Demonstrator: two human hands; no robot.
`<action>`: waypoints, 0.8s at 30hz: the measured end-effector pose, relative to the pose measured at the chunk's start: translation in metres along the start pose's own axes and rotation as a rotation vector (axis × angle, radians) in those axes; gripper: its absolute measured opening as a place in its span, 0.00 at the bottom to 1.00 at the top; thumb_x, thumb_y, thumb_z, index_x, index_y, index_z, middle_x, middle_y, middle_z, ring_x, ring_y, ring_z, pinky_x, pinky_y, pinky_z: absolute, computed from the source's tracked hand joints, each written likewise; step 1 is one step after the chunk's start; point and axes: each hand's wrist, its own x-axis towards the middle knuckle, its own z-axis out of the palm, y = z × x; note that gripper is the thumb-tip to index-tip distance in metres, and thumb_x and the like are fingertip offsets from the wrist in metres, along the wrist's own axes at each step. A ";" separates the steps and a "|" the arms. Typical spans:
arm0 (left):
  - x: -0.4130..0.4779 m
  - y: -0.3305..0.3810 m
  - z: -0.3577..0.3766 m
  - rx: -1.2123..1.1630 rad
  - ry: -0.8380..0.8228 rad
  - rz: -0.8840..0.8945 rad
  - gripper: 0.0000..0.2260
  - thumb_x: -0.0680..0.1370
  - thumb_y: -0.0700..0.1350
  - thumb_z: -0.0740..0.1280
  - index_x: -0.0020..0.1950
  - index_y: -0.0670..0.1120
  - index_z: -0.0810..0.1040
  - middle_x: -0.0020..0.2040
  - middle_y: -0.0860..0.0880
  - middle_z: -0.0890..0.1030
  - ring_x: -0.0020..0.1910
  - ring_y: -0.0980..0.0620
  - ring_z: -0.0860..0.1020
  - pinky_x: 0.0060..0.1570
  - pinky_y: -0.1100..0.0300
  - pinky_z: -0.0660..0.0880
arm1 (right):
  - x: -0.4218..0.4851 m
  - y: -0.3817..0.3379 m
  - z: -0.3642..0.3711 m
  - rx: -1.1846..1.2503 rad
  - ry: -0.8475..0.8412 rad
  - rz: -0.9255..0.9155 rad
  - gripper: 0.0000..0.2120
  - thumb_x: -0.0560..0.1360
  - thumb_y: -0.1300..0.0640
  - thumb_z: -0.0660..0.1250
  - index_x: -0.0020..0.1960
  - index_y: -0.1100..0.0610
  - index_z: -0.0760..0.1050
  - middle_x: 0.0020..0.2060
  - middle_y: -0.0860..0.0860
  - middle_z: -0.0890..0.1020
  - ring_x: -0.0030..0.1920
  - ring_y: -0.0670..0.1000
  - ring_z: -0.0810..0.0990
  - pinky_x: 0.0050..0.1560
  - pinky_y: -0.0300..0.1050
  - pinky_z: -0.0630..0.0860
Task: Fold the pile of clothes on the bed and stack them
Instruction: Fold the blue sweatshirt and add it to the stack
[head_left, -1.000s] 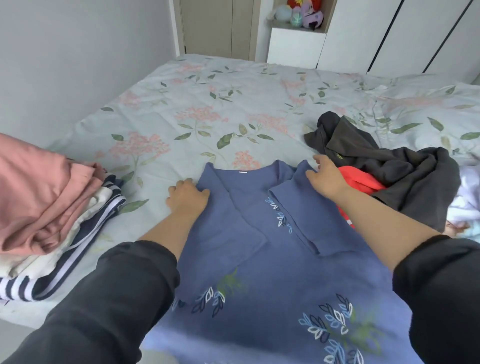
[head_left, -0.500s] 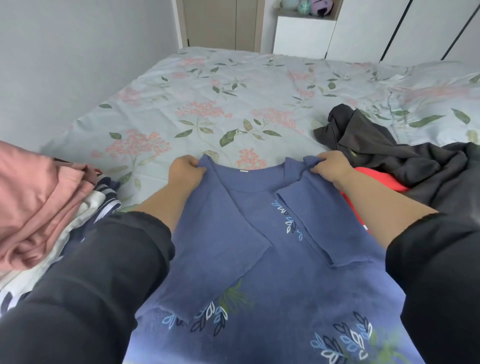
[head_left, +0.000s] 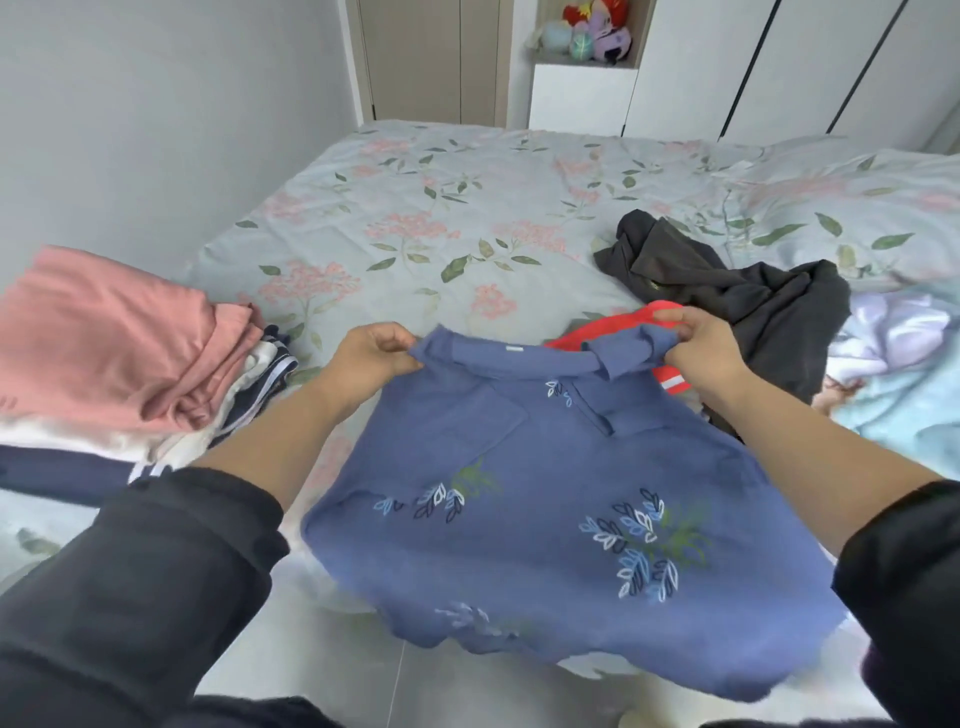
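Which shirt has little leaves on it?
The blue top, held by the left hand and right hand. The pink garment, dark grey garment and red garment show no leaves.

- The far middle of the bed (head_left: 467, 208) lay open, its flowered cover bare beyond the blue top (head_left: 519, 545).
- To the left, a folded stack (head_left: 104, 353) stood near the left hand (head_left: 369, 353), closing off that side.
- Just behind the right hand (head_left: 701, 348) lay a dark grey garment (head_left: 753, 301) over a red one (head_left: 602, 335).
- Farther right, pale blue and lilac clothes (head_left: 904, 364) crowded the edge, possibly running on out of view.
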 end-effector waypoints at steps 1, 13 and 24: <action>-0.015 -0.004 0.001 0.078 -0.044 0.005 0.13 0.71 0.25 0.66 0.35 0.42 0.76 0.40 0.51 0.83 0.39 0.62 0.79 0.40 0.73 0.73 | -0.015 0.008 -0.002 -0.063 -0.005 -0.028 0.25 0.67 0.80 0.55 0.59 0.65 0.76 0.47 0.59 0.79 0.46 0.53 0.76 0.40 0.42 0.73; -0.084 -0.054 0.056 0.903 -0.031 0.311 0.20 0.81 0.42 0.59 0.74 0.46 0.67 0.75 0.47 0.64 0.75 0.47 0.58 0.74 0.54 0.51 | -0.116 0.042 0.016 -0.750 -0.067 -0.508 0.23 0.57 0.74 0.65 0.52 0.66 0.79 0.58 0.64 0.76 0.58 0.66 0.73 0.58 0.55 0.68; -0.084 -0.091 0.078 1.147 -0.135 0.179 0.25 0.82 0.58 0.48 0.79 0.55 0.49 0.79 0.52 0.48 0.78 0.50 0.44 0.74 0.48 0.41 | -0.123 0.033 0.042 -0.830 0.055 -0.609 0.15 0.68 0.64 0.60 0.50 0.68 0.80 0.50 0.66 0.81 0.50 0.66 0.79 0.53 0.60 0.75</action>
